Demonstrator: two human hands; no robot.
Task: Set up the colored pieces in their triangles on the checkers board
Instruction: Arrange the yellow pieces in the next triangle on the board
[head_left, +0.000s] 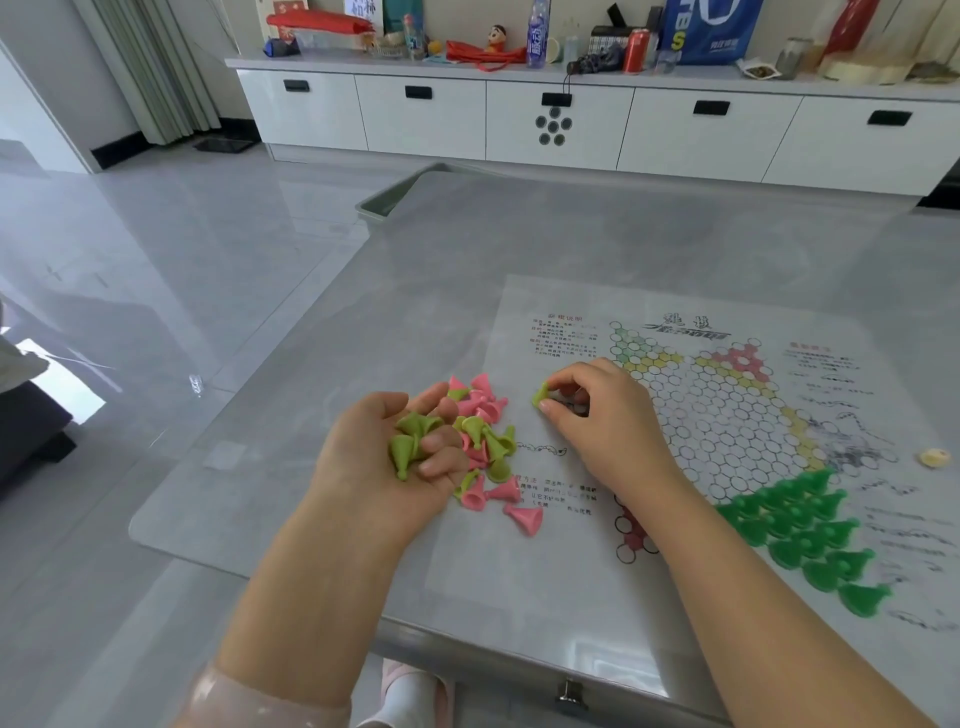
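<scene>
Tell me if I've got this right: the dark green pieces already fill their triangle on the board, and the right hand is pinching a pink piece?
Not quite. In the head view the right hand pinches a yellow-green piece, not pink. The dark green pieces do fill their triangle on the board.

head view | from above the table's near edge | faces forward and down | close over table, cabinet far beyond

Premises are presenting as a home living room: white drawer cabinet carrying clutter, curtain hanging, glossy tiled floor.
</scene>
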